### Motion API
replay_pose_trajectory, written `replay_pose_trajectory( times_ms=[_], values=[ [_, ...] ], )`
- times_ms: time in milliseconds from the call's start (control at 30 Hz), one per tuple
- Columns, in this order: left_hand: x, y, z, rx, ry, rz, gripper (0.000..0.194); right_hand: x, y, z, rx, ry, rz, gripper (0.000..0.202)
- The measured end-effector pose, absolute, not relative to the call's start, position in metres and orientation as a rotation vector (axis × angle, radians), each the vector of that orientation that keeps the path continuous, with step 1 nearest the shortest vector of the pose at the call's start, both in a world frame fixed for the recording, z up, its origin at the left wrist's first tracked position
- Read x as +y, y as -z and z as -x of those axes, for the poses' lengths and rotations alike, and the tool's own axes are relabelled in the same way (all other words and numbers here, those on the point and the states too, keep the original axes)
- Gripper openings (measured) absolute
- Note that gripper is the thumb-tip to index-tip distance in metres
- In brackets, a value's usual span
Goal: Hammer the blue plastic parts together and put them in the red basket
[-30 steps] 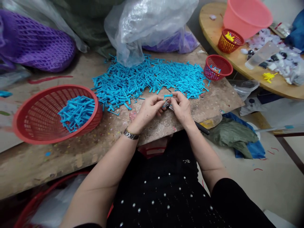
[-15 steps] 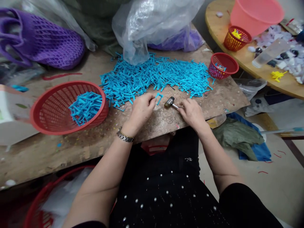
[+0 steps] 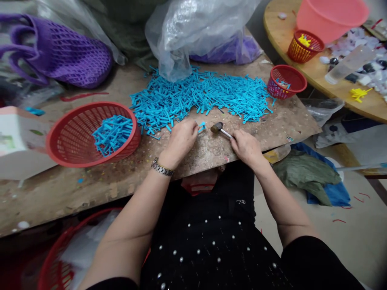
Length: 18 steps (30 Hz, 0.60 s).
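My left hand (image 3: 183, 139), with a metal-banded watch on its wrist, pinches a small blue plastic piece (image 3: 202, 127) just above the worktable (image 3: 208, 151). Its exact shape is partly hidden by the fingers. My right hand (image 3: 246, 146) is closed round the handle of a small mallet (image 3: 217, 128), whose dark head points toward the blue piece with a short gap between them. Behind both hands spreads a heap of blue plastic pieces (image 3: 205, 92). To the left, a red basket (image 3: 65, 135) holds more blue pieces (image 3: 112, 133).
A small red basket (image 3: 290, 82) stands at the table's right end. Clear plastic bags (image 3: 193, 32) hang over the heap, and a purple mesh bag (image 3: 72, 56) lies back left. A round table (image 3: 276, 26) at the right bears a pink tub (image 3: 332, 18) and a yellow-filled basket (image 3: 304, 50).
The blue piece showed as an open frame shape; now it is turned and looks more compact. The mallet has been lifted and turned slightly, its head a little farther from the piece.
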State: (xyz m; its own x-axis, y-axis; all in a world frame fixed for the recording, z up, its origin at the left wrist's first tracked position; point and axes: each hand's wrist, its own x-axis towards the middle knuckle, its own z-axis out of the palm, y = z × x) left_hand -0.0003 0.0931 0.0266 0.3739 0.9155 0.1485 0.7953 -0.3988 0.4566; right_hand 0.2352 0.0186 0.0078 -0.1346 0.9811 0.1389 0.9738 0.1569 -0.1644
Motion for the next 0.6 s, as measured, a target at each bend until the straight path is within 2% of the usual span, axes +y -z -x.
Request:
replay_pose_trajectory(
  times_ms=[300,600],
  values=[
    [0.094,-0.021,-0.007,1.558,-0.393,-2.392,0.027,0.014,-0.021,-0.229,-2.057,-0.335,1.661,0.025],
    [0.088,-0.033,-0.012,1.631,-0.132,-2.483,0.035,0.018,-0.012,-0.214,-2.087,-0.336,1.551,0.03]
  ],
)
